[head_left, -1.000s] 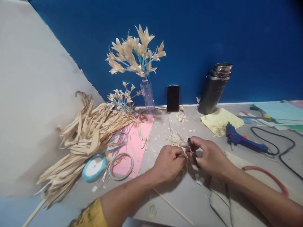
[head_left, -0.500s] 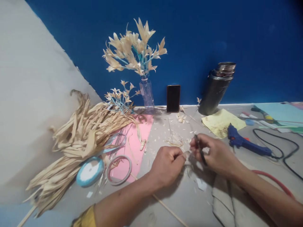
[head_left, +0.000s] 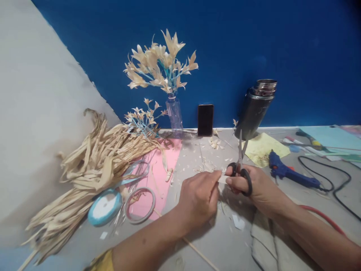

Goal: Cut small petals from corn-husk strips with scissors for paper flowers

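Near the middle of the table my left hand (head_left: 199, 195) is closed, pinching one end of a small pale strip of husk (head_left: 223, 179). My right hand (head_left: 251, 184) has its fingers through the handles of black-handled scissors (head_left: 240, 154). The blades point up and away from me, slightly apart. The right thumb and a fingertip meet the strip's other end, beside the left fingertips. Small pale scraps (head_left: 216, 143) lie scattered behind the hands.
At left lie dried husks (head_left: 93, 165), a ribbon spool (head_left: 105, 207) and a tape roll (head_left: 140, 205) on pink paper (head_left: 172, 154). Behind stand a flower-filled bottle (head_left: 175, 116), a phone (head_left: 205, 120) and a leaning flask (head_left: 254, 113). A corded blue glue gun (head_left: 293, 174) rests at right.
My right hand has turned, swinging the scissors so their blades now point upward and show clearly. The left hand has rolled slightly, and the pale strip now shows between both hands.
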### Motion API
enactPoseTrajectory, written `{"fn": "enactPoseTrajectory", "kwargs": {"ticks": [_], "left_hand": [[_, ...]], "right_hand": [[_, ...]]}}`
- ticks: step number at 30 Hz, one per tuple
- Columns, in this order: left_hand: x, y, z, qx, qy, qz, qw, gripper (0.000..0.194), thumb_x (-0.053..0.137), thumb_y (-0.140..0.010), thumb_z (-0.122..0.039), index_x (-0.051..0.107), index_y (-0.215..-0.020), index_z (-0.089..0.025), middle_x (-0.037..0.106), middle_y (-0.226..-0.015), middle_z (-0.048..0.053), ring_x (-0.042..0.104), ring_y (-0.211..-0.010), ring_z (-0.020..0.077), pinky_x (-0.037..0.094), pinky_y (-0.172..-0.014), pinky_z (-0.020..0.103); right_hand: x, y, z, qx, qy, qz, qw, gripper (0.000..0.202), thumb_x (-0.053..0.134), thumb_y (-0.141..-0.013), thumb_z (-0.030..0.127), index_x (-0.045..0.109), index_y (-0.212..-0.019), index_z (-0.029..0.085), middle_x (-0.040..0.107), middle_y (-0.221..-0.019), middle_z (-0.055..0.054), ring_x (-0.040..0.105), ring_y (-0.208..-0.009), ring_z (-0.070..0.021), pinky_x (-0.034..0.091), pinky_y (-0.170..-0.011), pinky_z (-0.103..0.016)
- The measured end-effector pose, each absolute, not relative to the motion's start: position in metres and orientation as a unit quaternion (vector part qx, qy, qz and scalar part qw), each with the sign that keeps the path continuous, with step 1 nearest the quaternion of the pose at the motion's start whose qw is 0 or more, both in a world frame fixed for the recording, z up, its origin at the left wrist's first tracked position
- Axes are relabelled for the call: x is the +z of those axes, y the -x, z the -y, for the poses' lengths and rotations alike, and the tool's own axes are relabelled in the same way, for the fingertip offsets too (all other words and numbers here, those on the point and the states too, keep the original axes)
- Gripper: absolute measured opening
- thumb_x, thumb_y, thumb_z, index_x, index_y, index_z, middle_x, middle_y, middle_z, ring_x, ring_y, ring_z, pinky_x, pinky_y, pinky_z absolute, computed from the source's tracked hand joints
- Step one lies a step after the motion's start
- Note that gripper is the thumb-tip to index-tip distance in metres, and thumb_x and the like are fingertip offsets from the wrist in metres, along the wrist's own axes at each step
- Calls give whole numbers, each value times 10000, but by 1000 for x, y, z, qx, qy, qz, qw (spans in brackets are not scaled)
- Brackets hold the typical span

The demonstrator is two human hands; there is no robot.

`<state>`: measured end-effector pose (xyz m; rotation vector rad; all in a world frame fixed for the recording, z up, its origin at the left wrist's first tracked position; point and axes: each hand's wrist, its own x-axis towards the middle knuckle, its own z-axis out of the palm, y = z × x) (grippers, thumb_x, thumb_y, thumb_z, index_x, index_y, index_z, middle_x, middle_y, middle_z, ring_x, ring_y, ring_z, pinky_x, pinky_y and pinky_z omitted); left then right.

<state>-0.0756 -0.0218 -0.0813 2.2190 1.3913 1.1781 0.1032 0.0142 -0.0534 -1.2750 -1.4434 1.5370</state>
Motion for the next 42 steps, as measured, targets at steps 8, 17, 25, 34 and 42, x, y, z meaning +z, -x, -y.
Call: {"fn": "enactPoseTrajectory", "kwargs": {"ticks": [8, 17, 25, 34, 42], "left_hand": [[-61, 81, 10, 418, -419, -445, 672, 209, 673, -739, -346, 641, -717, -141, 532, -599, 9, 487, -508, 100, 338, -494, 234], [-65, 77, 13, 416, -391, -451, 686, 251, 839, -590, -285, 641, -647, -141, 566, -532, 4, 492, -458, 90, 345, -512, 252], [-66, 73, 11, 536, -268, -413, 686, 267, 852, -603, -286, 691, -691, -92, 674, -692, 71, 568, -557, 93, 413, -577, 230], [-62, 76, 8, 611, -199, -382, 665, 257, 859, -592, -214, 665, -733, -121, 673, -685, 46, 606, -589, 116, 450, -577, 229], [-62, 74, 9, 613, -167, -358, 684, 257, 845, -607, -175, 641, -751, -116, 666, -694, 41, 613, -606, 109, 458, -597, 218]], "right_hand": [[-46, -108, -15, 563, 457, 632, 272, 198, 706, -660, 274, 618, -812, 181, 558, -608, 32, 487, -500, -115, 392, -459, -225], [-50, -109, -18, 518, 502, 608, 330, 264, 707, -721, 383, 629, -871, 180, 543, -625, 33, 461, -556, -119, 392, -508, -223], [-51, -98, -7, 578, 421, 666, 213, 549, 442, -895, 664, 626, -736, 172, 549, -594, 4, 473, -536, -132, 366, -506, -245], [-69, -93, -5, 617, 361, 679, 171, 573, 467, -864, 703, 619, -841, 151, 697, -734, -75, 472, -535, -120, 345, -502, -248], [-63, -85, 0, 607, 363, 684, 180, 574, 457, -828, 736, 561, -748, 178, 617, -647, -33, 481, -563, -136, 355, -541, -260]]}}
